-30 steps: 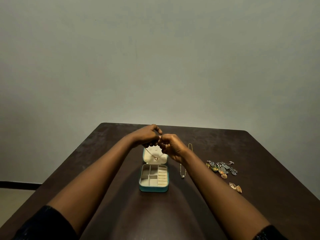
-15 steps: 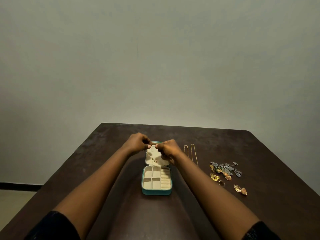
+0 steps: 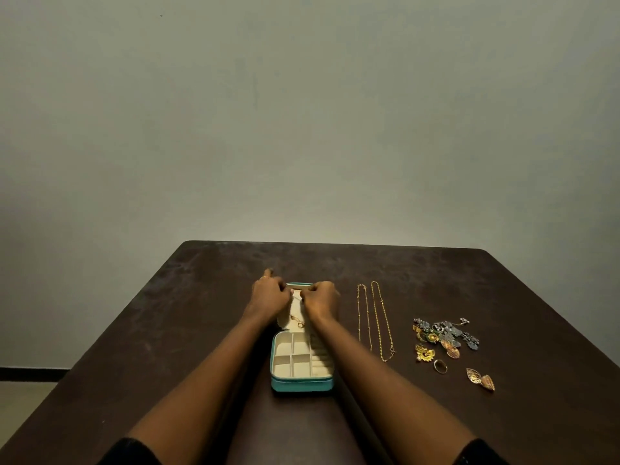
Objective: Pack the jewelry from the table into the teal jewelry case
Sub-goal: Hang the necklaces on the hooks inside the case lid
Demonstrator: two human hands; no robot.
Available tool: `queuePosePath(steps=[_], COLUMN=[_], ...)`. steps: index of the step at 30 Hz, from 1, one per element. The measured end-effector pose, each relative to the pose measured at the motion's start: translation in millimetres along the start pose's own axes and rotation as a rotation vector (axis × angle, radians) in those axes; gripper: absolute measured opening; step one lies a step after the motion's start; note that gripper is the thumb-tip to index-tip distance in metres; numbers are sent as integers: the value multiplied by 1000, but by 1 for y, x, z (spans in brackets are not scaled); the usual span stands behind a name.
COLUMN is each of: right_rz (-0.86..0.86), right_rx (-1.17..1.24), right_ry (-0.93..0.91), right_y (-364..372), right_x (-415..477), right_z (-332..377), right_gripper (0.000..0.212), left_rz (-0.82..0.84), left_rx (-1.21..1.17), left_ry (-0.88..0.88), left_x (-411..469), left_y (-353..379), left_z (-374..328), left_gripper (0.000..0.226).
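Note:
The teal jewelry case (image 3: 302,384) lies open on the dark table, its cream compartments facing up and its lid lying back. A thin gold necklace with a pendant (image 3: 298,321) hangs down the inside of the lid. My left hand (image 3: 270,296) and my right hand (image 3: 322,298) pinch its chain at the lid's top edge, fingertips almost touching. To the right lie two gold chains (image 3: 375,318), a heap of earrings and pendants (image 3: 444,333), a ring (image 3: 440,366) and a gold earring pair (image 3: 480,379).
The brown table (image 3: 167,330) ends against a plain grey wall at the back. Its left edge drops off to the floor. Loose jewelry lies in a row along the case's right side.
Both hands have come down from above the case to the top edge of the lid, carrying the necklace's chain with them. The view has tilted so more jewelry shows on the right.

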State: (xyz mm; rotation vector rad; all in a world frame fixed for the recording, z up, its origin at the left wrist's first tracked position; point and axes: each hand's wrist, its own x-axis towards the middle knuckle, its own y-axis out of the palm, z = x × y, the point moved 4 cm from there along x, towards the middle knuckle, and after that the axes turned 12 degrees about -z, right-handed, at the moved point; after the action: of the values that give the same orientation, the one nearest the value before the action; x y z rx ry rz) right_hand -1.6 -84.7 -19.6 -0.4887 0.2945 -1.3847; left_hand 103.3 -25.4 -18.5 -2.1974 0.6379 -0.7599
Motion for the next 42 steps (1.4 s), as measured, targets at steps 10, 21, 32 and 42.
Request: queuePosePath(steps=[10, 21, 32, 42], right_rz=[-69, -127, -78, 26], right_rx=[34, 33, -162, -50], right_ry=[-16, -141, -297, -25], right_y=[4, -2, -5, 9], right_x=[-5, -19, -32, -25], right_z=[-6, 2, -3, -22], right_gripper=[24, 20, 18, 16], left_rz=[-42, -223, -90, 81], left_rx=[-216, -227, -221, -168], left_ry=[-260, -103, 182, 207], left_x=[-4, -18, -35, -44], left_y=[-5, -13, -18, -19], left_z=[9, 2, 8, 19], left_gripper=[10, 14, 8, 25])
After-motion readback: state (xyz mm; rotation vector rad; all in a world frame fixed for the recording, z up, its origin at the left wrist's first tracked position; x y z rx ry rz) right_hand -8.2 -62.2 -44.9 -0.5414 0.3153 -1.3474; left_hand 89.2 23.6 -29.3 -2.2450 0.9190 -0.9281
